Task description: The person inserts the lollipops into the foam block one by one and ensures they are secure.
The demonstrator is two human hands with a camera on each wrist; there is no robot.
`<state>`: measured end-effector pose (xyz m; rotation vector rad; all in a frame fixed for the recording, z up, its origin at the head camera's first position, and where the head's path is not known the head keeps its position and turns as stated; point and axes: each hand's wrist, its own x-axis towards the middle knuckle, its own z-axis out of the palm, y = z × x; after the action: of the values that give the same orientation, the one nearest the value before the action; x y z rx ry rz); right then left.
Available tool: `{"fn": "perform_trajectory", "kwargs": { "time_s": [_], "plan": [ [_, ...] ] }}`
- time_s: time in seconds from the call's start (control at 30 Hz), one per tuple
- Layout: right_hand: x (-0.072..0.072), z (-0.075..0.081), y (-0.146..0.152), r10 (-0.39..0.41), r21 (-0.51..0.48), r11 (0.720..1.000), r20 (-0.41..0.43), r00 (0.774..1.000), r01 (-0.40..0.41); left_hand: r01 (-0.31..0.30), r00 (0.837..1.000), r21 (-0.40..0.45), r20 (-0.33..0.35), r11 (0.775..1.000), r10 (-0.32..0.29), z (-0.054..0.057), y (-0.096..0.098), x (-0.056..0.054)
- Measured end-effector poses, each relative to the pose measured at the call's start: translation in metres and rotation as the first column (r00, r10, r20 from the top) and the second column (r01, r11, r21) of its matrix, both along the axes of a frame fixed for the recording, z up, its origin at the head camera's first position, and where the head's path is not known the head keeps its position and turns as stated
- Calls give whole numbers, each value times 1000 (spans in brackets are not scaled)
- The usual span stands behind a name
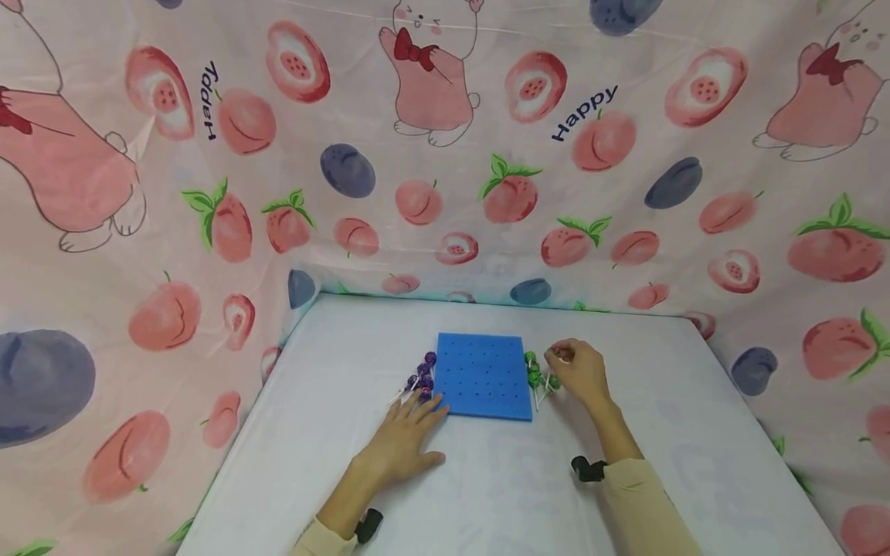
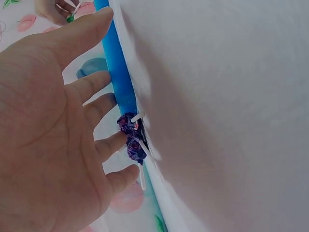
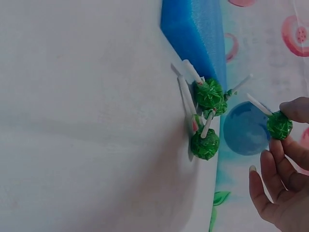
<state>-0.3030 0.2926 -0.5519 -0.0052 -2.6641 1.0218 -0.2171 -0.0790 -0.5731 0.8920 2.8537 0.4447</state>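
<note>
A flat blue foam block (image 1: 483, 377) dotted with rows of small holes lies on the white table. Along its left edge is a cluster of purple-wrapped lollipops (image 1: 421, 374). My left hand (image 1: 403, 439) is spread by the block's front left corner, fingers straight, tips right at the block and the purple lollipops. Green-wrapped lollipops (image 3: 206, 96) lie along the right edge, sticks pointing various ways. Above and right of them, my right hand (image 1: 582, 373) pinches one green lollipop (image 3: 279, 125) by its wrapped head between thumb and fingers, its white stick pointing toward the block.
The white table (image 1: 278, 479) ends at a back edge against a hanging cloth (image 1: 431, 185) printed with peaches and rabbits, which also covers both sides. Dark wrist cameras (image 1: 588, 469) sit at both sleeves.
</note>
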Motion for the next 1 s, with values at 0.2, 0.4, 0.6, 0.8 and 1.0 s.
{"fn": "perform_trajectory", "kwargs": {
  "time_s": [0.2,0.4,0.6,0.8,1.0],
  "plan": [
    [-3,9,-4,6,8,1000,-42,999,-5,3,1000,15,11,1000,-3,2,1,0],
    [-3,13,-10,14,-3,1000,-43,999,-14,2,1000,19,19,1000,-2,2,1,0],
    [0,14,-16,30,-2,1000,-65,997,-31,5,999,17,37,1000,-6,-1,0,0],
    [0,16,-25,54,-2,999,-110,992,-55,7,1000,8,30,1000,-7,-1,-1,0],
    [2,21,-32,88,1,996,-158,984,-88,8,1000,6,25,1000,-8,-1,-1,0]
  ]
}}
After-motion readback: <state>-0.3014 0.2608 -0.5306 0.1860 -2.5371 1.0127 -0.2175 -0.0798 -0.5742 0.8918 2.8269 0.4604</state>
